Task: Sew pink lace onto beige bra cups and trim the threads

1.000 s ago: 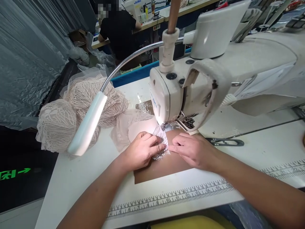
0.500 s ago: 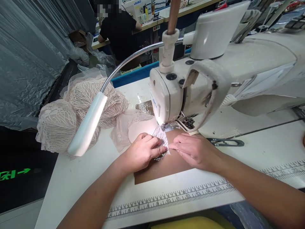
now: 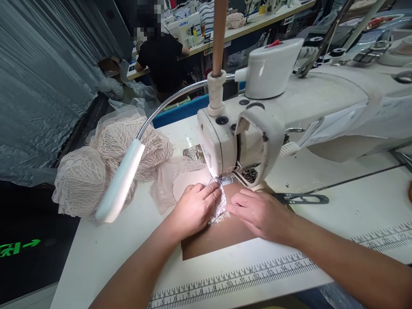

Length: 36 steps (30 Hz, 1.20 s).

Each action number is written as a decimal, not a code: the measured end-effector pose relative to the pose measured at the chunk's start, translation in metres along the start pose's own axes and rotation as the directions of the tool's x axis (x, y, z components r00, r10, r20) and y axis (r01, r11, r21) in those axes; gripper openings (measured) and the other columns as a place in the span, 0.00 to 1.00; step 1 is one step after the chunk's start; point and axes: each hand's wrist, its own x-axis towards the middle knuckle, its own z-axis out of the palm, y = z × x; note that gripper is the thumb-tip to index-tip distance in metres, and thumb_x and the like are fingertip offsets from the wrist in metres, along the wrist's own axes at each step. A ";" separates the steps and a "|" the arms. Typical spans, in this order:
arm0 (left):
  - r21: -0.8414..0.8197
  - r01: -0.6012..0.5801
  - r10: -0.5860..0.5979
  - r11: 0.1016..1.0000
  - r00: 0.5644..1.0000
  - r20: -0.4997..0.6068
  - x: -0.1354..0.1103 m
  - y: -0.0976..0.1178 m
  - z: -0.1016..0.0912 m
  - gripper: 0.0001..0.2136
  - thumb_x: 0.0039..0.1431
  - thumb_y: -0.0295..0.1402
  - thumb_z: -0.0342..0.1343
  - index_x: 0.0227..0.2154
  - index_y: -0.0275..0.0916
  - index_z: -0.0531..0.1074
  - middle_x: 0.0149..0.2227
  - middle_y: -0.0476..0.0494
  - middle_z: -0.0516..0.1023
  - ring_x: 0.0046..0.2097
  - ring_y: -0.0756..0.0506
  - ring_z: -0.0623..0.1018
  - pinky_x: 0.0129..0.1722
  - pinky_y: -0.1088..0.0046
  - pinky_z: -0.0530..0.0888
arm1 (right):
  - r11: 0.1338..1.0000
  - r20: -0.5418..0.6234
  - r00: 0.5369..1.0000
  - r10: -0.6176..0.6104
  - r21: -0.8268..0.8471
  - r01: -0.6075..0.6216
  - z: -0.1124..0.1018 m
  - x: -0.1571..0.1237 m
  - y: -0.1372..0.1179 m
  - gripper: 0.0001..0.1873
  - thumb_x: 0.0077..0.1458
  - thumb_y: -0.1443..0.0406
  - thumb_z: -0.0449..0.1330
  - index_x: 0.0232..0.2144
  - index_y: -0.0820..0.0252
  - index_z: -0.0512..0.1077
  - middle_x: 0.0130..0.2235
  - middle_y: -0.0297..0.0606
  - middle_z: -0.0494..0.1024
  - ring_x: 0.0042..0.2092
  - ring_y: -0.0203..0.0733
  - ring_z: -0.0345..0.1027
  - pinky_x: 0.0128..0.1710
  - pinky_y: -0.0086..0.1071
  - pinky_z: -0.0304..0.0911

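Observation:
A small piece of pale lace [image 3: 220, 204] lies under the head of a white sewing machine [image 3: 257, 128], on a brown patch [image 3: 222, 234] of the table. My left hand [image 3: 195, 208] rests on the lace from the left, fingers curled and pressing it down close to the needle. My right hand [image 3: 257, 212] lies flat just right of the lace, fingers together, their tips touching its edge.
A heap of pink lace pieces [image 3: 109, 163] sits at the table's left. A gooseneck lamp [image 3: 120, 184] hangs over it. Black thread snips [image 3: 301, 198] lie right of my hands. A printed ruler [image 3: 257, 274] runs along the front edge. Another person [image 3: 161, 56] sits at a far bench.
The view has tilted up a little. My left hand's fingers have slid forward over the lace toward the needle; the right hand has barely moved.

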 end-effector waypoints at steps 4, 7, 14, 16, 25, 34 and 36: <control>0.012 -0.003 0.003 1.000 1.000 0.015 0.002 -0.001 0.000 0.20 0.59 0.28 0.47 0.55 0.34 0.64 0.59 0.41 0.66 0.39 0.42 0.68 0.39 0.62 0.68 | 0.999 0.010 1.000 0.029 -0.012 -0.029 -0.003 0.002 -0.002 0.13 0.52 0.75 0.52 0.37 0.61 0.73 0.31 0.37 0.69 0.33 0.39 0.57 0.34 0.32 0.50; 0.011 0.004 -0.004 1.000 1.000 0.014 0.003 -0.002 -0.001 0.20 0.58 0.27 0.47 0.55 0.33 0.65 0.58 0.41 0.66 0.39 0.42 0.67 0.39 0.62 0.68 | 0.998 -0.004 0.998 0.057 -0.034 -0.057 -0.003 0.003 -0.002 0.15 0.51 0.75 0.52 0.38 0.60 0.73 0.31 0.37 0.69 0.33 0.39 0.58 0.33 0.32 0.49; 0.016 -0.042 0.041 0.999 0.999 0.015 0.004 -0.008 -0.003 0.21 0.58 0.25 0.47 0.55 0.35 0.65 0.58 0.40 0.66 0.42 0.41 0.68 0.42 0.61 0.68 | 0.984 -0.085 0.991 0.103 -0.139 -0.114 -0.002 0.012 -0.002 0.17 0.51 0.76 0.52 0.41 0.61 0.74 0.31 0.38 0.72 0.31 0.38 0.57 0.30 0.32 0.47; 0.010 -0.050 0.050 0.999 0.999 0.014 0.003 -0.010 -0.003 0.20 0.59 0.25 0.47 0.55 0.36 0.65 0.58 0.41 0.66 0.43 0.41 0.68 0.43 0.61 0.68 | 0.974 -0.100 0.986 0.133 -0.168 -0.149 -0.003 0.015 -0.003 0.17 0.50 0.76 0.53 0.40 0.61 0.74 0.31 0.37 0.72 0.30 0.37 0.57 0.30 0.33 0.46; -0.002 -0.005 0.005 1.000 1.000 -0.014 0.006 -0.016 -0.001 0.19 0.60 0.26 0.48 0.54 0.38 0.66 0.57 0.43 0.69 0.43 0.41 0.67 0.43 0.62 0.67 | 0.934 -0.144 0.959 0.243 -0.231 -0.271 0.000 0.020 -0.003 0.20 0.49 0.76 0.52 0.42 0.57 0.75 0.32 0.34 0.74 0.27 0.36 0.53 0.27 0.33 0.44; 0.012 0.052 -0.052 0.999 0.998 -0.042 0.009 -0.017 0.001 0.19 0.60 0.25 0.46 0.54 0.39 0.66 0.56 0.44 0.69 0.42 0.42 0.67 0.43 0.62 0.67 | 0.957 -0.169 0.963 0.208 -0.169 -0.236 0.000 0.019 -0.001 0.20 0.53 0.75 0.50 0.42 0.57 0.75 0.30 0.35 0.73 0.29 0.37 0.59 0.29 0.31 0.50; 0.022 0.056 -0.055 0.998 0.998 -0.044 0.008 -0.016 0.001 0.19 0.60 0.25 0.46 0.54 0.39 0.66 0.56 0.45 0.69 0.43 0.42 0.67 0.44 0.62 0.67 | 0.958 -0.169 0.962 0.213 -0.159 -0.240 -0.001 0.019 -0.001 0.19 0.54 0.75 0.49 0.42 0.58 0.75 0.30 0.35 0.74 0.29 0.37 0.60 0.29 0.31 0.51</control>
